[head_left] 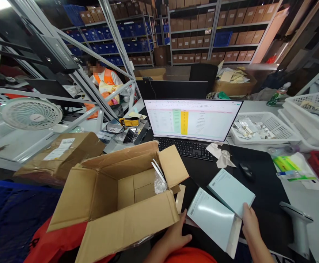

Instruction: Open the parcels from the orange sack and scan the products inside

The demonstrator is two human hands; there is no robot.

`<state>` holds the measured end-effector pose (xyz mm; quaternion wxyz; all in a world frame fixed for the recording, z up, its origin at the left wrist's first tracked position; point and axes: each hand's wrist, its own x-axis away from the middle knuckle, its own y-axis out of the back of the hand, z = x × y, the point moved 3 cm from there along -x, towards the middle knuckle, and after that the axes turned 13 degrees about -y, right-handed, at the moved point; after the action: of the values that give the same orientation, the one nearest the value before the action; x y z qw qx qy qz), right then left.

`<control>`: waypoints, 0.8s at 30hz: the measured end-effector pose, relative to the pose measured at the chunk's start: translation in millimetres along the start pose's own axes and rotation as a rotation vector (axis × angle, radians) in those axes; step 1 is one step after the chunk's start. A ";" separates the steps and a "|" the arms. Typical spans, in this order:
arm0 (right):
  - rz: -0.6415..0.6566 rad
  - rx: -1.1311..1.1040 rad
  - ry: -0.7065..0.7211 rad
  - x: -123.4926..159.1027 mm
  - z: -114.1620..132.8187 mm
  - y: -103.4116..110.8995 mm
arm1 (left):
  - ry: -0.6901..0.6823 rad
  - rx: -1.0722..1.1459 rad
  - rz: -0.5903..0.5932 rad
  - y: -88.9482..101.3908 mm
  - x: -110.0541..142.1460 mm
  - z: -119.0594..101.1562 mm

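Note:
Two flat light-blue boxes lie side by side in front of me. The nearer box (211,217) has a white flap sticking out at its lower right end. The farther box (230,190) is partly overlapped by the nearer one. My right hand (250,223) grips the farther box at its near right corner. Beside the left corner of the nearer box is my left hand (175,233), thumb and fingers apart; whether it touches the box I cannot tell. Left of it stands an open cardboard carton (132,219) with a bubble-wrapped white item (159,180) inside.
Behind the boxes are a keyboard (194,149), a monitor (192,120), crumpled tissue (221,155) and a mouse (246,171). A barcode scanner (297,226) stands at right, near a white basket (282,133). A taped carton (66,153) and fan (33,114) are left. Another person (107,82) sits beyond the frame.

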<state>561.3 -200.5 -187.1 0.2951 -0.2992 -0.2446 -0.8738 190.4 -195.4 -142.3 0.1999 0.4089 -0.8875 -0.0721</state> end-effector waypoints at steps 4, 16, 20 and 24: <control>0.090 -0.141 -0.073 -11.3 8.5 3.8 | 0.000 0.017 -0.002 -1.0 0.8 5.7; 0.228 -0.284 -0.189 1.5 39.2 11.6 | 0.005 0.030 0.015 -1.1 3.5 19.7; 0.211 -0.340 -0.054 19.4 55.3 28.2 | -0.009 0.047 0.013 -2.4 2.8 26.1; 0.240 -0.277 -0.100 47.3 58.3 43.1 | 0.017 0.038 0.008 -5.2 2.1 36.1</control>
<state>581.3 -213.2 -103.9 0.3407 -0.4073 -0.0990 -0.8416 177.8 -201.7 -176.0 0.2001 0.4098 -0.8885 -0.0510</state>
